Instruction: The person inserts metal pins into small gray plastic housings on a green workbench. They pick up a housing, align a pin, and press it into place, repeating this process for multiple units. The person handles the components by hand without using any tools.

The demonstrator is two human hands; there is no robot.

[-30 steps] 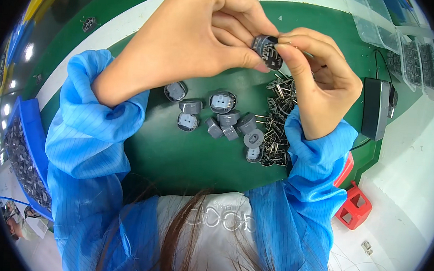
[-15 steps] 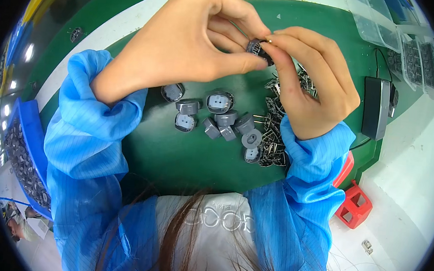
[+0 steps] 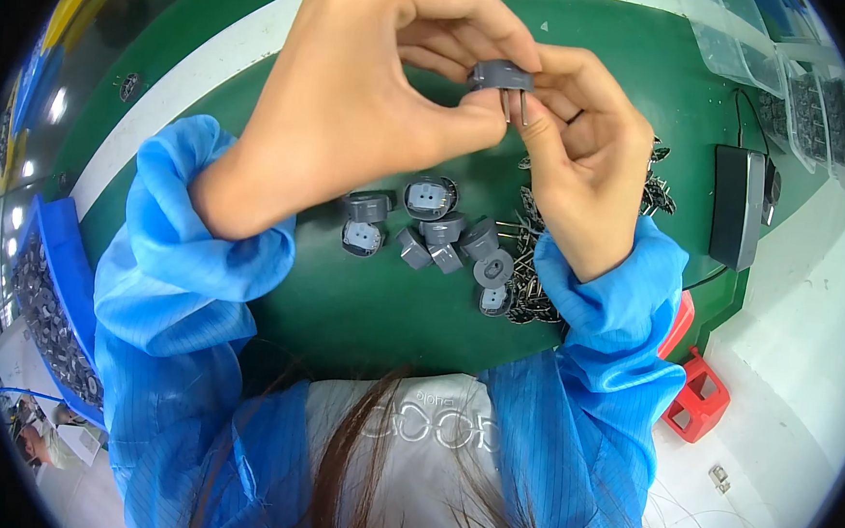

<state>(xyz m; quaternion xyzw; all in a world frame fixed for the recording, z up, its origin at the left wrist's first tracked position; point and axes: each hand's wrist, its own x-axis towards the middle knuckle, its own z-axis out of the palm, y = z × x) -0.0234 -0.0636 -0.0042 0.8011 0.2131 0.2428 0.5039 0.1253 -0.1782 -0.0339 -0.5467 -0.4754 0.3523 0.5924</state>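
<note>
Both my hands meet over the far part of the green table around a dark grey plug piece (image 3: 502,74) with two metal prongs pointing toward me. My left hand (image 3: 385,92) is closed on its left side with thumb and fingers. My right hand (image 3: 589,144) pinches it from the right, thumb beside the prongs. Nearer me lies a loose group of grey plug housings (image 3: 444,229), some showing pale inner faces with small holes. Partly beneath my right hand and sleeve is a pile of black pieces with metal prongs (image 3: 530,285).
A blue bin (image 3: 58,290) of small dark parts stands at the left. On the right are a black box-shaped device (image 3: 736,208) with a cable, clear bins of parts (image 3: 804,118), and a red stool (image 3: 697,397) on the floor beyond the green table (image 3: 371,314).
The piece in my hands has turned, so its two prongs now point toward me. My right hand has shifted slightly left, and my left forearm now covers one of the housings.
</note>
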